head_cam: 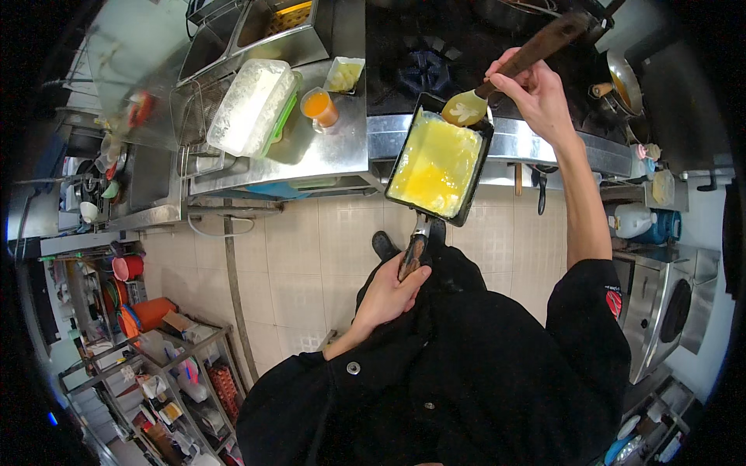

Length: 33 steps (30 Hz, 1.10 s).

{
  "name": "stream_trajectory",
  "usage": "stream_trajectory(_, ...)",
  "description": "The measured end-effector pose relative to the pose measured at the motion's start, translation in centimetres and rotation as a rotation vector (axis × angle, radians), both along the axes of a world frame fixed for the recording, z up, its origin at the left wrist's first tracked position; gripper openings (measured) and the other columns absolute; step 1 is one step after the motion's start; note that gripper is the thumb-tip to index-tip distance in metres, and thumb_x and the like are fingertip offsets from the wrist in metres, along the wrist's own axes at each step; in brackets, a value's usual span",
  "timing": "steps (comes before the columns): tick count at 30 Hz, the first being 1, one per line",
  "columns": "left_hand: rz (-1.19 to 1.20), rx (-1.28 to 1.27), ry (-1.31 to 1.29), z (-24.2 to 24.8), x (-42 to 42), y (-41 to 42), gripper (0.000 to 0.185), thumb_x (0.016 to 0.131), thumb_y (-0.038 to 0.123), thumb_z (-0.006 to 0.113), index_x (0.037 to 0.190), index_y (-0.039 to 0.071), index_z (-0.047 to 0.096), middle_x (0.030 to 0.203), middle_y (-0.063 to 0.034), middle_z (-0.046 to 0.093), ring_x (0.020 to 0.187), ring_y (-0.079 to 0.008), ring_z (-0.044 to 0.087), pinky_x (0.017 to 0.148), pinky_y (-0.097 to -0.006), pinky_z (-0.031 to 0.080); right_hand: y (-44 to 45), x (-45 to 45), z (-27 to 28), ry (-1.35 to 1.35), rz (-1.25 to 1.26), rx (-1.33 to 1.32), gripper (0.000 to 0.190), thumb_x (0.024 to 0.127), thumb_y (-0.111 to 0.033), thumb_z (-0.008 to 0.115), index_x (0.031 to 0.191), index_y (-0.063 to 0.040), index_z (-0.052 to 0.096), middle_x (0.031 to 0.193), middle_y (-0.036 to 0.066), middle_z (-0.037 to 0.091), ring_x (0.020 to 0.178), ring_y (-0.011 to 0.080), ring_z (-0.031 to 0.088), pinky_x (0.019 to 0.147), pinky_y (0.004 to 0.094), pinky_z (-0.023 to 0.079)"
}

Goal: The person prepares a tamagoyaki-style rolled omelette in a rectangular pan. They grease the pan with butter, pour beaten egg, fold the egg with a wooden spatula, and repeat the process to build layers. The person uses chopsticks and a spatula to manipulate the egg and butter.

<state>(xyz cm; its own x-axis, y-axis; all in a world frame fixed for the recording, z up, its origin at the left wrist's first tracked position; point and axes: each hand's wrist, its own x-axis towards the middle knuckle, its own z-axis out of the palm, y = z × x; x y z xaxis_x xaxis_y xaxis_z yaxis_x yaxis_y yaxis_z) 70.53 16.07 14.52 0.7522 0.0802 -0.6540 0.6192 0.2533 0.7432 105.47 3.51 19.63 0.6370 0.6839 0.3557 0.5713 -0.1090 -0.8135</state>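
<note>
My left hand (pixel 391 289) is closed around the handle of a rectangular black omelette pan (pixel 466 216), which extends from the stove's front edge out over the floor. A yellow egg sheet (pixel 438 163) lies in the pan, glossy and wet-looking in places. My right hand (pixel 529 87) holds a spatula (pixel 464 108) by its dark brown handle. The spatula's pale, patterned head is at the pan's far right corner, beside the far edge of the egg; whether it touches the egg I cannot tell.
Beyond the pan is a black stove with a burner (pixel 424 71). On the steel counter (pixel 344 154) at left are a cup of orange liquid (pixel 319 108), a small white dish (pixel 345 76) with yellow food and a translucent lidded tub (pixel 250 108). A round pan (pixel 625 81) sits at far right.
</note>
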Motion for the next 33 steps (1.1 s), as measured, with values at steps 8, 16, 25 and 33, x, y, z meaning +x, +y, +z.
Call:
stream_trajectory(8, 0.007, -0.064, 0.134, -2.2, -2.6, -0.5, 0.027, 0.099, 0.030, 0.061, 0.092, 0.007, 0.049, 0.063, 0.0023, 0.049, 0.049, -0.0070, 0.046, 0.045, -0.0236, 0.038, 0.4, 0.2, -10.2, 0.555, -0.023, 0.019, 0.046, 0.094, -0.015, 0.069, 0.134, -0.007, 0.047, 0.100, 0.001, 0.065, 0.092, 0.0114, 0.065, 0.081, 0.0312, 0.058)
stream_trajectory(16, 0.100, -0.060, 0.139, -0.3, -1.8, 0.5, 0.025, 0.099, 0.030, 0.061, 0.094, 0.007, 0.050, 0.062, 0.0022, 0.048, 0.046, -0.0071, 0.044, 0.041, -0.0239, 0.036, 2.5, 0.5, -6.8, 0.584, -0.120, 0.148, 0.069, 0.095, -0.013, 0.066, 0.152, -0.007, 0.027, 0.104, 0.007, 0.067, 0.096, 0.0168, 0.067, 0.078, 0.0325, 0.060)
stream_trajectory(25, 0.237, -0.003, -0.609, 12.4, 5.6, 2.4, 0.021, 0.100, 0.025, 0.061, 0.102, 0.006, 0.051, 0.062, 0.0037, 0.048, 0.043, -0.0042, 0.042, 0.038, -0.0211, 0.034, 2.3, -6.2, 26.3, -0.680, 0.303, 0.668, 0.070, 0.091, -0.001, 0.068, 0.149, 0.005, 0.028, 0.098, 0.016, 0.070, 0.092, 0.0240, 0.070, 0.088, 0.0390, 0.058)
stream_trajectory(33, 0.219, -0.164, -0.682, 15.3, 5.7, 3.0, 0.019, 0.102, 0.025, 0.058, 0.103, 0.008, 0.050, 0.062, 0.0038, 0.046, 0.042, -0.0043, 0.041, 0.036, -0.0209, 0.032, 1.7, -12.0, 22.8, -0.992, 0.444, 0.523, 0.061, 0.088, -0.006, 0.070, 0.138, -0.006, 0.036, 0.090, 0.020, 0.069, 0.083, 0.0360, 0.071, 0.081, 0.0534, 0.059)
